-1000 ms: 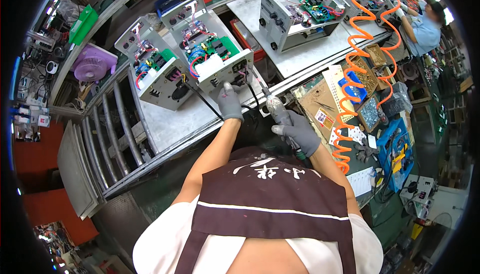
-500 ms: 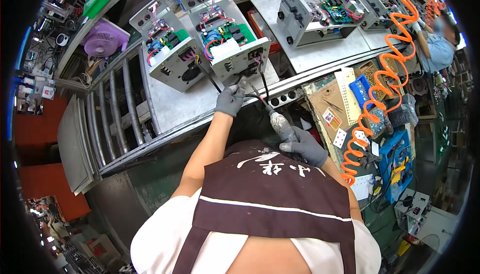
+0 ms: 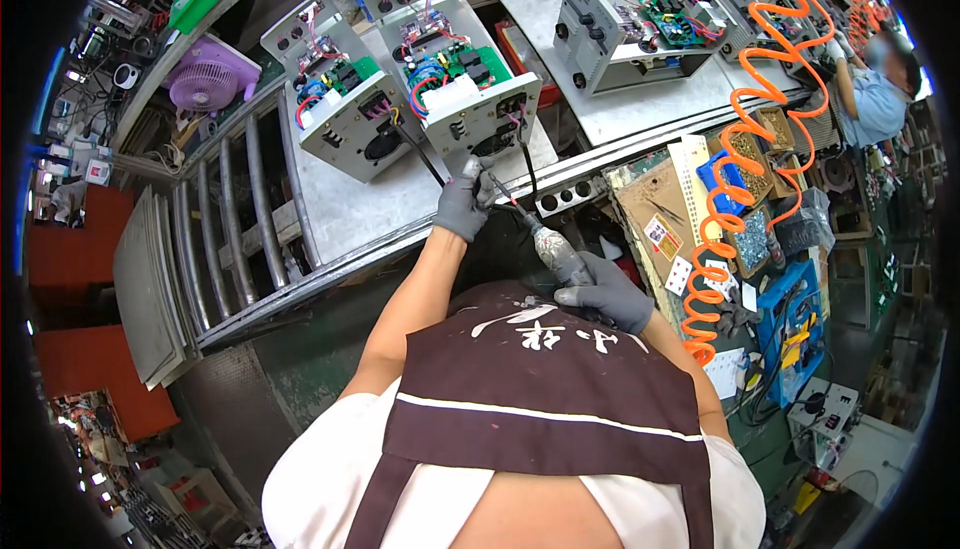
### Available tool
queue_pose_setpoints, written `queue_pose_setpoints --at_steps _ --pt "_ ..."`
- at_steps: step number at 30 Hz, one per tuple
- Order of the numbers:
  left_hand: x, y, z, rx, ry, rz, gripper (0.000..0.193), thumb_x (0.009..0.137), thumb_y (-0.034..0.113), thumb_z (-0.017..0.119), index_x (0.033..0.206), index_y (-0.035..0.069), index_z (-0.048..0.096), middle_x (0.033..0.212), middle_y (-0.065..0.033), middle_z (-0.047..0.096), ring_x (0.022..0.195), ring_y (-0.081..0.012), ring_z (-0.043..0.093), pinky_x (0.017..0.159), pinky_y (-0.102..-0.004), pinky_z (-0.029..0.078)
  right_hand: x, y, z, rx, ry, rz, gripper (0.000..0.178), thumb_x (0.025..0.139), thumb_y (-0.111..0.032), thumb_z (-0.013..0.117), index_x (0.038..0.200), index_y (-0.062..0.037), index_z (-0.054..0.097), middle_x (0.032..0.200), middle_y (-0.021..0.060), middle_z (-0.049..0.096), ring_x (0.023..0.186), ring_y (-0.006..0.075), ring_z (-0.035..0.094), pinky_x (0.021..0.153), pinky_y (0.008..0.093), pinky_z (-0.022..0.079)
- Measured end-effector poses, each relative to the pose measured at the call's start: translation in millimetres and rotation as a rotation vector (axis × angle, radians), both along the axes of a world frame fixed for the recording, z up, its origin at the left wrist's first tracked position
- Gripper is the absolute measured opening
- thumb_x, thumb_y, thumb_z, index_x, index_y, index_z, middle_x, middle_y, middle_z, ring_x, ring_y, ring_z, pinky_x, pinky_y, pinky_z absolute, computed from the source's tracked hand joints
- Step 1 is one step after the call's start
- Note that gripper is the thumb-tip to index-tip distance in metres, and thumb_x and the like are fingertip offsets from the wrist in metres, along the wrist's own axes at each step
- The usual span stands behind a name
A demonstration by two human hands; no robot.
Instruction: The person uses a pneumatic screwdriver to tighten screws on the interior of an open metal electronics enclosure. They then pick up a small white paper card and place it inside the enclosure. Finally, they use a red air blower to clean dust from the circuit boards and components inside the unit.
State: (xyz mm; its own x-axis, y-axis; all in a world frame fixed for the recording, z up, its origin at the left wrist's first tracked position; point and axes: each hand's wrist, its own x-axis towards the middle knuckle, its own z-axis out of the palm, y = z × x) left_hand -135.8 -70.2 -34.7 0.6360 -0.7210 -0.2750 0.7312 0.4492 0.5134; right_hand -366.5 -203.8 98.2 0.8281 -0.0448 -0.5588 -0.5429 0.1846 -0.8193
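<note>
Head view, frame centre: left hand (image 3: 462,199), gloved, is pinching a black cable (image 3: 418,154) beneath the open grey control box (image 3: 462,77) on the tabletop (image 3: 360,211). Right hand (image 3: 605,292), gloved, is gripping a powered screwdriver (image 3: 545,242), tip pointing toward the left hand.

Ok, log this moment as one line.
left hand: grey-gloved, pinching black cable | right hand: gripping metal power screwdriver | tip near open grey metal unit

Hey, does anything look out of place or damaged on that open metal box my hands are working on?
Nothing stands out. The open grey metal box sits flat on the steel table, its black cables hanging toward the grey-gloved left hand; the right hand holds a silver pneumatic screwdriver.
</note>
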Motion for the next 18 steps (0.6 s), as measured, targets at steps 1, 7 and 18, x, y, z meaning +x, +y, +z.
queue_pose_setpoints --at_steps 1,7,18 --pt "-1 -3 8 0.03 -0.033 -0.01 0.026 0.091 0.026 0.053 0.102 0.002 0.054 0.063 -0.0014 0.05 0.048 -0.0085 0.039 0.046 -0.022 0.031 -1 -1 -5 -0.013 -0.013 -0.001 0.047 0.07 -0.023 0.073 0.105 0.0007 0.052 0.087 0.0034 0.054 0.077 0.0096 0.05 0.07 0.0249 0.043" --pt "0 -4 10 -0.031 -0.078 -0.11 0.024 0.088 0.021 0.058 0.1 0.001 0.056 0.06 -0.0002 0.048 0.047 -0.0067 0.037 0.046 -0.0216 0.03 -3 -3 -19 -0.087 0.004 0.006 0.048 0.068 -0.028 0.074 0.101 0.0001 0.053 0.085 0.0027 0.053 0.077 0.0099 0.048 0.07 0.0255 0.041" --pt "6 -12 61 0.552 -0.46 -0.282 0.016 0.084 0.016 0.061 0.089 0.0 0.063 0.059 0.0022 0.049 0.046 -0.0045 0.034 0.043 -0.0202 0.024 -6 -7 4 -0.873 0.119 0.212 0.062 0.066 -0.046 0.069 0.113 -0.0099 0.049 0.097 0.0176 0.06 0.089 0.0322 0.059 0.075 0.0389 0.045"
